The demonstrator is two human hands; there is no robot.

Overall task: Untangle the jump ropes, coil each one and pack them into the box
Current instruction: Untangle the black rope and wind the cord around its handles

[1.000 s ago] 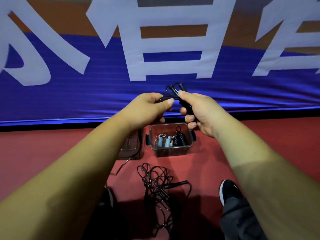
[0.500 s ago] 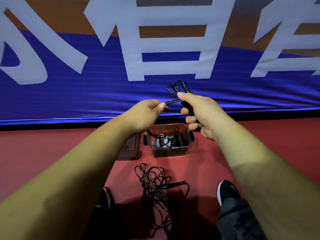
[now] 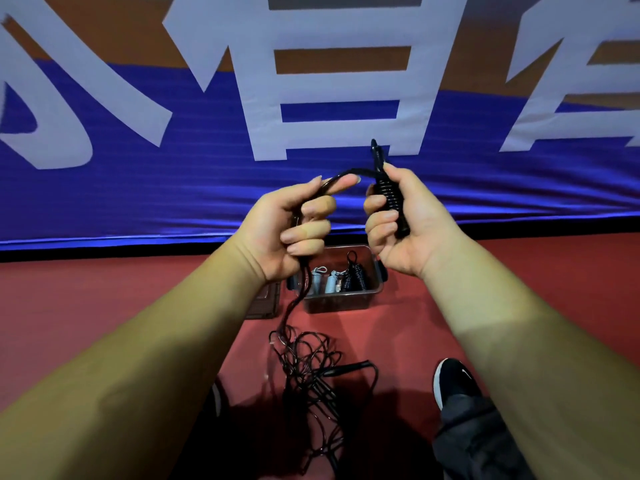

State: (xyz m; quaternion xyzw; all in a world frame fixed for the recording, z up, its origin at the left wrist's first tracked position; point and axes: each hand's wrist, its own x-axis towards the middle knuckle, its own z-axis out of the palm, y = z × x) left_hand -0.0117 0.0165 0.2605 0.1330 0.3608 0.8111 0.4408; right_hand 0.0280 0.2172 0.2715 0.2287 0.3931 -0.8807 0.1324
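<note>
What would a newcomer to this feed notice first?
Two raised hands at centre: the right hand grips a black rope handle, the left hand holds the cord leading from it. That cord drops to a black tangle on the red floor, in front of a clear box holding coiled ropes. A blue banner with huge white characters fills the background.

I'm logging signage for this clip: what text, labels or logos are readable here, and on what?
Blue and orange banner: large white Chinese characters, cropped at the top, not readable whole.
Black shoe: small white curved mark, no words.
Nothing else carries text.
</note>
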